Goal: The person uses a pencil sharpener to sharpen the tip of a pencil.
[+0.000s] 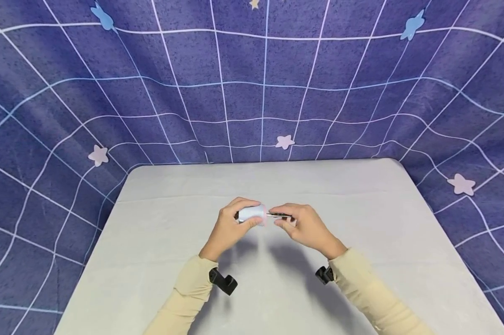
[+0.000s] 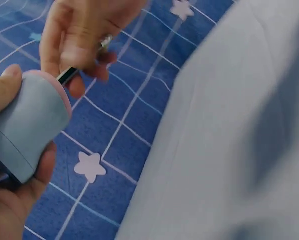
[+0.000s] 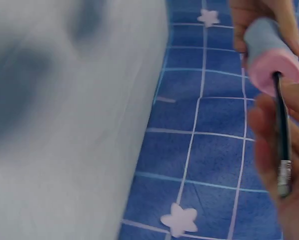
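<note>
My left hand (image 1: 230, 226) grips a light blue pencil sharpener (image 2: 32, 117) with a pink end, held on its side above the table. A dark pencil (image 3: 283, 140) with a metal band and an eraser at its back end sits with its front in the hole of the pink face (image 3: 264, 67). From the right, my right hand (image 1: 311, 229) pinches the pencil between thumb and fingers. The pencil's tip is hidden inside the sharpener. In the left wrist view, the right hand's fingers are blurred and cover much of the pencil.
A white-covered table (image 1: 159, 260) lies beneath both hands, with their shadows on it. Behind and at the sides hangs a blue curtain (image 1: 243, 102) with a grid of lines and stars. Each wrist carries a black camera mount (image 1: 223, 281).
</note>
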Action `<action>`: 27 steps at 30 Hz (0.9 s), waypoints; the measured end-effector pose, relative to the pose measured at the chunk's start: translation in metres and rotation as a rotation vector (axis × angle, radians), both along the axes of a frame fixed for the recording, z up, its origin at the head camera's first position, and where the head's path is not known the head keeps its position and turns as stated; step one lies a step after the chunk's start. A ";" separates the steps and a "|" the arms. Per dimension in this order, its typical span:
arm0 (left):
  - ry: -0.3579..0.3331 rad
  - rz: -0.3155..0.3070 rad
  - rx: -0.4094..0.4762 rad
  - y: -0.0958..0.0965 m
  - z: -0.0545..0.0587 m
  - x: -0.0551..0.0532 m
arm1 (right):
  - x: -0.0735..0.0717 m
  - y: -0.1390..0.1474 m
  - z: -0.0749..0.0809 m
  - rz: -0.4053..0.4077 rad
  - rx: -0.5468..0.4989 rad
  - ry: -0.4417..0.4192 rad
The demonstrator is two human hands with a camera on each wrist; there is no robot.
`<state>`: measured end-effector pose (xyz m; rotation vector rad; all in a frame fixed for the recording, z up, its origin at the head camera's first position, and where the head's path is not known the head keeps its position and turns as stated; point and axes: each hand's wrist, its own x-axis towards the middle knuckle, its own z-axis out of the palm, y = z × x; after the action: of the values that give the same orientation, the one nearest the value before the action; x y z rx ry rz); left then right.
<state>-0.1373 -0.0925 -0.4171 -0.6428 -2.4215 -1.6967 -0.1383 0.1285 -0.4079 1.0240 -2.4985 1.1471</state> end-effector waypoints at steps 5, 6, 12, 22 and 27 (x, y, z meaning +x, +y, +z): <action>-0.223 0.005 0.142 -0.002 0.003 -0.006 | 0.000 -0.004 -0.009 -0.075 0.109 0.526; -0.268 -0.007 0.166 -0.002 0.003 -0.007 | 0.000 -0.004 -0.010 -0.087 0.122 0.586; -0.452 -0.067 0.265 -0.001 0.006 -0.009 | -0.004 -0.004 -0.015 -0.109 0.113 0.828; 0.187 -0.042 0.057 0.008 -0.003 0.009 | -0.001 -0.001 -0.012 -0.044 -0.006 0.533; 0.829 -0.054 -0.142 0.006 -0.015 0.010 | 0.004 0.004 0.003 0.079 -0.065 -0.096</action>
<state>-0.1273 -0.0868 -0.4321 -1.1521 -1.9189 -0.9656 -0.1347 0.1326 -0.4051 1.0840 -2.4955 1.3212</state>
